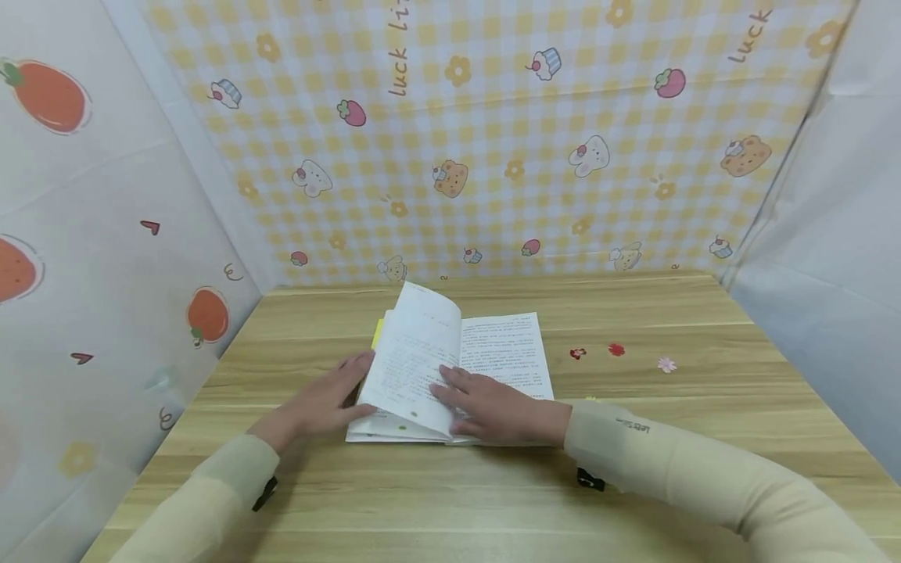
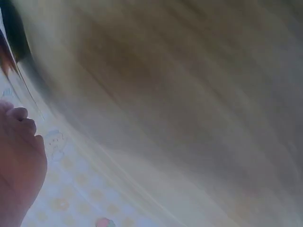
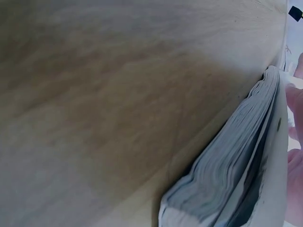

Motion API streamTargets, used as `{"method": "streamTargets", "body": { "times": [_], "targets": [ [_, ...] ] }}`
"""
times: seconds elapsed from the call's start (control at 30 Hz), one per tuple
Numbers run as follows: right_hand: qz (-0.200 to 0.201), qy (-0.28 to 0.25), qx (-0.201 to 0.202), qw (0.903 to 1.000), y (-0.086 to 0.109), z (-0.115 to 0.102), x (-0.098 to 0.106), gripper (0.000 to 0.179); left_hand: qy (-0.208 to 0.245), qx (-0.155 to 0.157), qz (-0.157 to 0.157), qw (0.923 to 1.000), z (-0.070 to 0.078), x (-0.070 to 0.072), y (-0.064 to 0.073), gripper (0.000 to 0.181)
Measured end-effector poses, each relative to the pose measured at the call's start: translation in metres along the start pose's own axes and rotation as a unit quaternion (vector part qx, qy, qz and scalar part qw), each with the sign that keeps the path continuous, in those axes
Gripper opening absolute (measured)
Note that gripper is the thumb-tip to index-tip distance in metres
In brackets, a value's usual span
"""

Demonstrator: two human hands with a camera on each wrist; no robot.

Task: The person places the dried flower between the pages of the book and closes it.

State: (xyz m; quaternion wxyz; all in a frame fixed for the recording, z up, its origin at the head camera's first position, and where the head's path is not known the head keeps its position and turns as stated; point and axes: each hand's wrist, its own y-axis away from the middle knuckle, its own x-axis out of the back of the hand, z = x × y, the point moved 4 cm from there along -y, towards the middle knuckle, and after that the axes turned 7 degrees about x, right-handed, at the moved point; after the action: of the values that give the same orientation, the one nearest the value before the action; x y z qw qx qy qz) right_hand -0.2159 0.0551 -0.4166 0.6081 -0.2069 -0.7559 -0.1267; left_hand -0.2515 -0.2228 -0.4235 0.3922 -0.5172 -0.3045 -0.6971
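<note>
An open book [image 1: 501, 352] with printed pages lies on the wooden table. On its left side a page [image 1: 415, 360] stands partly raised and bowed. My left hand [image 1: 327, 395] is at the book's left edge, thumb and fingers spread apart, the fingertips touching that side. Across the page near the spine rests my right hand [image 1: 493, 403], its fingers stretched out to the left. The right wrist view has the book's thick page edges [image 3: 222, 156] close up, with the right hand's fingers [image 3: 296, 113] at the border. Only part of the left hand [image 2: 19, 165] appears in its wrist view.
Right of the book lie small flower-shaped pieces: a dark red one [image 1: 578, 353], a red one [image 1: 616, 349] and a pink one [image 1: 666, 364]. Something yellow [image 1: 591, 399] shows beside the right sleeve. A patterned cloth [image 1: 493, 156] hangs behind the table [image 1: 450, 508].
</note>
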Motion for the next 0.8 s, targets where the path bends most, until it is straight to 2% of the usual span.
{"method": "streamTargets", "body": {
  "times": [0.1,0.2,0.3,0.4,0.5,0.6,0.73,0.8],
  "targets": [
    [-0.014,0.015,0.002,0.9998,-0.003,0.0,-0.003,0.065,0.043,0.0,0.028,0.9987,-0.005,0.01,0.003,0.073],
    [-0.026,0.032,-0.001,0.9992,-0.005,-0.001,-0.006,0.062,0.074,-0.005,0.058,0.9956,-0.009,0.02,0.004,0.065],
    [-0.04,0.039,-0.001,0.9985,-0.005,-0.003,-0.007,0.059,0.076,-0.017,0.082,0.9936,-0.008,0.03,0.0,0.062],
    [-0.052,0.038,0.002,0.9979,-0.004,-0.006,-0.006,0.058,0.062,-0.02,0.087,0.9941,0.0,0.036,-0.006,0.065],
    [-0.062,0.044,0.006,0.9971,-0.004,-0.008,-0.006,0.057,0.032,-0.032,0.067,0.9967,0.014,0.036,-0.013,0.074],
    [-0.066,0.058,0.009,0.9961,-0.005,-0.007,-0.008,0.058,-0.022,-0.056,0.032,0.9977,0.028,0.028,-0.019,0.086],
    [-0.066,0.082,0.019,0.9943,-0.006,-0.006,-0.011,0.059,-0.088,-0.071,-0.012,0.9935,0.037,0.013,-0.024,0.099],
    [-0.065,0.094,0.025,0.9931,-0.007,-0.006,-0.013,0.059,-0.113,-0.076,-0.021,0.9905,0.038,0.007,-0.026,0.103]
  ]
}}
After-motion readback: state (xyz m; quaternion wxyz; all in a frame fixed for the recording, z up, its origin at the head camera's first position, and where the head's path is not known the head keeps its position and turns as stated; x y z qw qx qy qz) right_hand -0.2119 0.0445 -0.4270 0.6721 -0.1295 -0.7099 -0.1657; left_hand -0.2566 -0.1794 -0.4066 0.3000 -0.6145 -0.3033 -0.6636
